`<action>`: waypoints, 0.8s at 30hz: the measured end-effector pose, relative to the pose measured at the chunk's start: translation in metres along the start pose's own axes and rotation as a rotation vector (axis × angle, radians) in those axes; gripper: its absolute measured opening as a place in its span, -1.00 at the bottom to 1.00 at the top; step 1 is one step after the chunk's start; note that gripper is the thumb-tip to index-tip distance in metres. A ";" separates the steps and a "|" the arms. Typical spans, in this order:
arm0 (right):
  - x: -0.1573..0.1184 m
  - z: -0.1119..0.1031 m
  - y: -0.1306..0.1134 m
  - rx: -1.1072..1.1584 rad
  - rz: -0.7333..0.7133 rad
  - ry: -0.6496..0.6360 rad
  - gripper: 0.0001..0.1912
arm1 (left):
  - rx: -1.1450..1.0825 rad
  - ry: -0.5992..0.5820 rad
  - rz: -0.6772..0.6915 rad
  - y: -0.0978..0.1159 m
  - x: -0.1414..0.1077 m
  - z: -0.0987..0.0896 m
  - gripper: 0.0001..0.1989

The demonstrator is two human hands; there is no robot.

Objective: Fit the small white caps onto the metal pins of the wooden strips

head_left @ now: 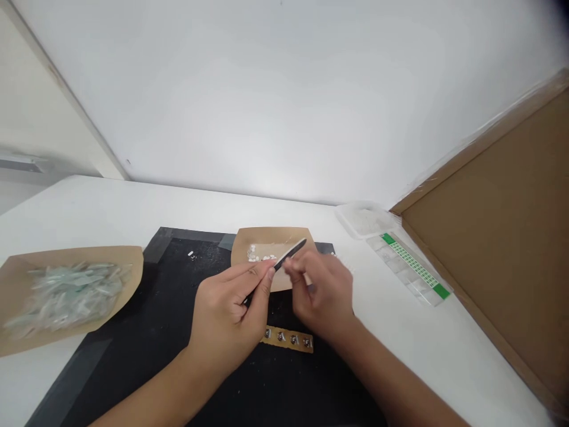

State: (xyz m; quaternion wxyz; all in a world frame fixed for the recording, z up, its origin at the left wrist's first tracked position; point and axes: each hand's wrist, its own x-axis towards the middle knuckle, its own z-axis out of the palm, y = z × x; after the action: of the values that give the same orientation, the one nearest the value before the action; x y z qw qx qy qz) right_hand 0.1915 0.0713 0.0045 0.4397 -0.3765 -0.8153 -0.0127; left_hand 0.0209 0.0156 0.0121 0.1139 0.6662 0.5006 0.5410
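Observation:
My left hand (235, 302) pinches a thin dark strip with a pale upper face (291, 254), shaped like a nail file, between thumb and fingertips. The strip slants up to the right above a brown paper tray (242, 240). Close beside it, my right hand (322, 290) has its thumb and fingers closed together; whatever they hold is too small or hidden to tell. Small white pieces (253, 254) lie in the tray. Below my hands is a golden-brown strip (288, 338) carrying several shiny metal bits, its left end covered by my left hand.
A black mat (146, 367) lies under my hands on the white table (111, 196). At left stands a larger paper tray (127, 258) full of clear plastic packets (75, 290). A clear plastic container (364, 219) and a green-labelled clear case (415, 267) lie by the cardboard wall (498, 237).

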 end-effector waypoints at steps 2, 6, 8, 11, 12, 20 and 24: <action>0.000 0.000 -0.001 0.003 -0.036 -0.012 -0.71 | -0.017 -0.014 -0.012 0.000 0.000 0.000 -0.78; -0.002 0.002 -0.003 -0.004 0.003 0.041 -0.71 | 0.000 -0.009 -0.034 -0.002 -0.002 0.000 -0.79; -0.004 0.004 -0.006 -0.004 -0.006 0.009 -0.71 | 0.012 -0.008 -0.022 -0.004 -0.002 0.000 -0.79; -0.004 0.004 -0.010 0.035 -0.119 -0.058 -0.70 | 0.018 -0.003 -0.010 -0.004 -0.001 -0.002 -0.79; -0.003 0.003 -0.009 0.020 -0.121 -0.028 -0.74 | 0.014 -0.001 -0.016 -0.004 0.000 -0.002 -0.79; 0.000 0.000 -0.003 -0.014 -0.093 0.053 -0.73 | -0.033 -0.028 -0.055 0.000 -0.001 -0.003 -0.80; 0.001 -0.001 0.000 -0.018 0.009 0.095 -0.70 | -0.058 -0.027 -0.057 0.000 -0.001 -0.002 -0.80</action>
State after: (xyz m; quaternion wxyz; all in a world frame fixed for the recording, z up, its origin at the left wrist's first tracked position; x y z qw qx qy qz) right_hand 0.1912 0.0716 0.0059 0.4746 -0.3834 -0.7915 -0.0359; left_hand 0.0195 0.0140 0.0124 0.1554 0.6554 0.5017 0.5427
